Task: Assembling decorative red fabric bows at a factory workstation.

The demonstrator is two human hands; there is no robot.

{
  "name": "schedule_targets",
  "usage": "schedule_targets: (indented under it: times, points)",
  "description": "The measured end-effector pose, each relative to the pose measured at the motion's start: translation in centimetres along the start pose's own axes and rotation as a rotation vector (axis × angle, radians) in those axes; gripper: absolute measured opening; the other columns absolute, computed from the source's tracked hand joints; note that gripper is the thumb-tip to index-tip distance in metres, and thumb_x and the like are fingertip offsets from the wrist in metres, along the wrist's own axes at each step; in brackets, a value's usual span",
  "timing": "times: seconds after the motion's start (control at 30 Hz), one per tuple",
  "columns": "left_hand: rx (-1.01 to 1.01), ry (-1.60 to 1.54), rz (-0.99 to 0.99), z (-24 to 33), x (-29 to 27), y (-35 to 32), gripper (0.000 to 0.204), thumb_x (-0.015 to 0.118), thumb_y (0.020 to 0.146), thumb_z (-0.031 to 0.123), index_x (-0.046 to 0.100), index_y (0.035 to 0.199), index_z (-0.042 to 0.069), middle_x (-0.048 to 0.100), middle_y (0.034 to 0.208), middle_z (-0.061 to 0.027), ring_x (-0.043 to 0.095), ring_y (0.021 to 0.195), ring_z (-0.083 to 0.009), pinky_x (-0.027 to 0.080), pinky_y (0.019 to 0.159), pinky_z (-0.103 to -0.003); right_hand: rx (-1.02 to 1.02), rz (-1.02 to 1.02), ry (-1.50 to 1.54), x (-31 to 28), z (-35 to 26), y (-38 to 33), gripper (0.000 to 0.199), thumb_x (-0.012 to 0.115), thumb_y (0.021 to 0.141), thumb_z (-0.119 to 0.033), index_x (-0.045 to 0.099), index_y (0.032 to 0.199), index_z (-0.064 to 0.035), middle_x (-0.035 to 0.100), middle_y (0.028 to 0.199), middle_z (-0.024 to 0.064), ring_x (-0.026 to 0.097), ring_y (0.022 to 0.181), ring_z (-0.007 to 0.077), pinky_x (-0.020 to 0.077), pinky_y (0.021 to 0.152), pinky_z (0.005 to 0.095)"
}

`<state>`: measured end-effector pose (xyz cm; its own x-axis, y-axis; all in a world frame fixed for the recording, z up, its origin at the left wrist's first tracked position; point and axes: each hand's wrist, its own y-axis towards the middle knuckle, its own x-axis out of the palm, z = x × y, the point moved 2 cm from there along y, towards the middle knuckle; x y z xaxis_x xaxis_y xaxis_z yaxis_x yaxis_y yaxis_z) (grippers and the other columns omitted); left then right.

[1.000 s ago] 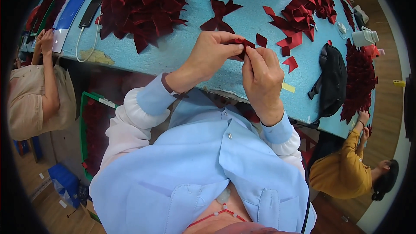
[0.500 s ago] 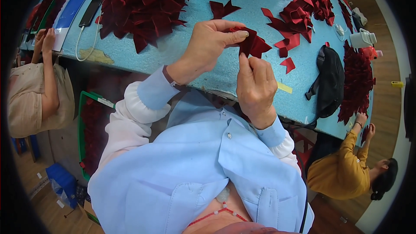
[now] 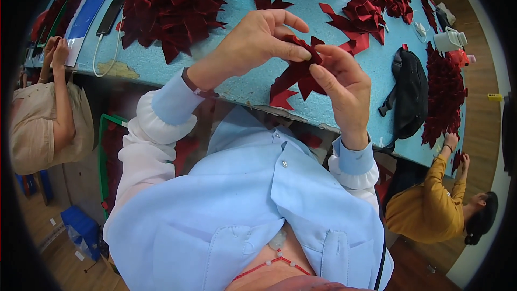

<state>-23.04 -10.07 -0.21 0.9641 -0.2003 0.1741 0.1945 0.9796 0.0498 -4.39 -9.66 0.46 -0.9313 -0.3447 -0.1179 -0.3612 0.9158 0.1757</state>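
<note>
A dark red fabric bow piece (image 3: 293, 78) with notched tails hangs between my two hands above the near edge of the blue table (image 3: 231, 83). My left hand (image 3: 256, 40) pinches its upper part with thumb and fingers. My right hand (image 3: 344, 83) grips the same piece from the right side, thumb against its middle. Both hands are raised off the table surface. A single flat red bow cut-out (image 3: 272, 2) lies on the table beyond my left hand.
A big heap of dark red fabric pieces (image 3: 172, 5) lies far left, another pile (image 3: 371, 5) far right, and more (image 3: 444, 94) by a black pouch (image 3: 409, 94). A phone with white cable (image 3: 110, 19) lies left. One person (image 3: 46, 116) sits left, another in yellow (image 3: 431, 205) right.
Both hands have lifted the red fabric piece up from the table toward me. The piece now hangs more unfolded, with its tails pointing down.
</note>
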Motion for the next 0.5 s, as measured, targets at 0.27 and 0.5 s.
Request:
schedule_targets:
  times: [0.27, 0.5]
  points:
    - [-0.205, 0.026, -0.072, -1.9, 0.2, 0.8, 0.030, 0.067, 0.078, 0.009, 0.056, 0.104, -0.002, 0.064, 0.079, -0.0052, 0.061, 0.074, -0.0098, 0.048, 0.068, -0.021, 0.192, -0.175, 0.093, -0.7, 3.1, 0.5, 0.023, 0.065, 0.082, -0.005, 0.061, 0.103, 0.0043, 0.065, 0.089, 0.0070, 0.059, 0.079, 0.0097, 0.0470, 0.073, 0.0206]
    - [-0.202, 0.247, -0.086, -3.0, 0.2, 2.2, 0.024, 0.065, 0.081, 0.014, 0.059, 0.097, -0.003, 0.064, 0.073, -0.0045, 0.060, 0.068, -0.0092, 0.048, 0.063, -0.022, 0.269, -0.203, 0.179, -0.5, 5.0, 1.5, 0.025, 0.067, 0.079, -0.003, 0.062, 0.102, 0.0042, 0.065, 0.087, 0.0067, 0.060, 0.078, 0.0103, 0.0475, 0.073, 0.0212]
